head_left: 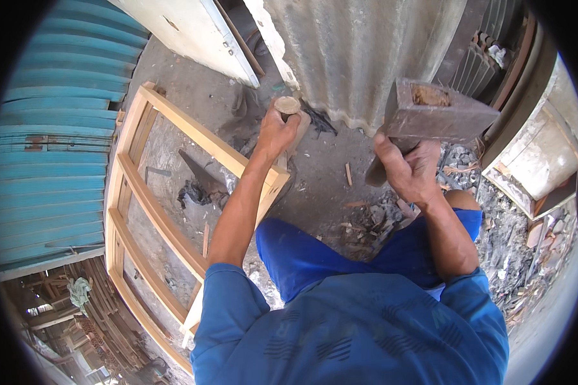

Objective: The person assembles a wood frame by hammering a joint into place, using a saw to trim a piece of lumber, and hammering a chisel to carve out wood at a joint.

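My left hand (pixel 279 131) is wrapped round an upright chisel, whose round, worn wooden handle end (pixel 287 104) pokes out above the fist. Its blade is hidden by the hand. A pale piece of wood (pixel 300 133) shows just beside and below those fingers. To the right, my right hand (pixel 408 168) grips a mallet by its handle, holding it raised off the ground. The mallet's head (pixel 443 119) is a brownish block with a rough, hollowed patch in its face. Under my left forearm lies a light wooden frame (pixel 196 131) with several rails, its near corner close to my left wrist.
A corrugated grey sheet (pixel 359 58) stands ahead, beside a white panel (pixel 186 32). Blue corrugated metal (pixel 58 147) lines the left. A saw (pixel 199 173) lies within the frame. Rubble (pixel 456 167) covers the ground at right, near a white box-like unit (pixel 539 154).
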Available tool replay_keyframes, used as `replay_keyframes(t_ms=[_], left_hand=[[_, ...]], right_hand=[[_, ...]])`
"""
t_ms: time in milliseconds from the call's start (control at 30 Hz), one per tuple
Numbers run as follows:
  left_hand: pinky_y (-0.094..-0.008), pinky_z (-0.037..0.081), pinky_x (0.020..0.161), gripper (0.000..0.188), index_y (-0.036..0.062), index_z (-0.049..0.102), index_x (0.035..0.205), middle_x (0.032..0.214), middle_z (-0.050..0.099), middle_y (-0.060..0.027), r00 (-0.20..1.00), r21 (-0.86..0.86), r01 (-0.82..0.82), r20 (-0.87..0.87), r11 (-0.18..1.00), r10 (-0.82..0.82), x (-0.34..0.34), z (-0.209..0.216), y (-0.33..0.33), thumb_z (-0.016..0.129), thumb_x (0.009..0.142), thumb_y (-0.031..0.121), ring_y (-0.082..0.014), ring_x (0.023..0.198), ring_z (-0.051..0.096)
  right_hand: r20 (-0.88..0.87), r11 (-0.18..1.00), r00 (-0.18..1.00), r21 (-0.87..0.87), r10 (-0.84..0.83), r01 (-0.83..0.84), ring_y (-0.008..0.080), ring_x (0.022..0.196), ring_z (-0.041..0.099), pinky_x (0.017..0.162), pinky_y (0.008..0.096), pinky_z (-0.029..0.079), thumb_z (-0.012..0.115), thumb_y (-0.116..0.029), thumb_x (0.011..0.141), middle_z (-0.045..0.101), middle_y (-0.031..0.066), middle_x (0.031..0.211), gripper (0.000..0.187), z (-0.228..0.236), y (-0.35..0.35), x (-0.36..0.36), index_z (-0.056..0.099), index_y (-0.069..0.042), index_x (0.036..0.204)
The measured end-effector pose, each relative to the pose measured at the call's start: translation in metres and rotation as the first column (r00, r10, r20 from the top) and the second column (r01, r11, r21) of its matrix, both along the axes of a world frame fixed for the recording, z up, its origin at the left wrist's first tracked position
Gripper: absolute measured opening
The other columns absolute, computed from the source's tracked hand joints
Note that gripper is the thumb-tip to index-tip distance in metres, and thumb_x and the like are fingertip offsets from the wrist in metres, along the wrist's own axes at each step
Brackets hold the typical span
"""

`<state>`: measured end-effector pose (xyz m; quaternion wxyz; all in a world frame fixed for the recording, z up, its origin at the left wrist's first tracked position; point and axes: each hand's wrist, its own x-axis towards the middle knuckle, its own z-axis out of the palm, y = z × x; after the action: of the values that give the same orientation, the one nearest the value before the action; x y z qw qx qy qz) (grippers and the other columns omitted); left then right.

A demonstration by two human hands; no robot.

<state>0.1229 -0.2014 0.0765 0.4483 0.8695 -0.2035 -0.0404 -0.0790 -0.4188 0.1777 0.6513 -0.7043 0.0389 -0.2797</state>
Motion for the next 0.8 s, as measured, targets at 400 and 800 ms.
replay_keyframes(t_ms=[400, 800], left_hand=[[-0.0334, 0.051, 0.082, 0.024, 0.0001, 0.068, 0.101, 0.094, 0.073, -0.0106, 0.993, 0.159, 0.017, -0.116, 0.987, 0.001, 0.006, -0.016, -0.007, 0.068, 0.083, 0.016, -0.019, 0.088, 0.067], [-0.0371, 0.051, 0.09, 0.035, 0.0016, 0.064, 0.112, 0.107, 0.07, -0.0196, 0.959, 0.236, 0.214, -0.237, 0.948, -0.157, 0.003, -0.019, -0.019, 0.069, 0.082, 0.019, -0.0313, 0.104, 0.068]], right_hand=[[-0.232, 0.996, 0.969, 0.005, -0.085, 0.089, 0.0153, 0.08, 0.06, 0.075, 0.0309, 0.049, 0.068, -0.014, 0.089, 0.068, 0.0102, 0.089, 0.025, -0.006, -0.031, 0.007, 0.064, 0.007, 0.101], [-0.19, 0.956, 0.937, -0.081, -0.292, 0.281, 0.0131, 0.063, 0.06, 0.058, 0.0278, 0.047, 0.066, -0.018, 0.093, 0.063, 0.0063, 0.07, 0.022, -0.015, -0.036, 0.022, 0.06, 0.004, 0.093]])
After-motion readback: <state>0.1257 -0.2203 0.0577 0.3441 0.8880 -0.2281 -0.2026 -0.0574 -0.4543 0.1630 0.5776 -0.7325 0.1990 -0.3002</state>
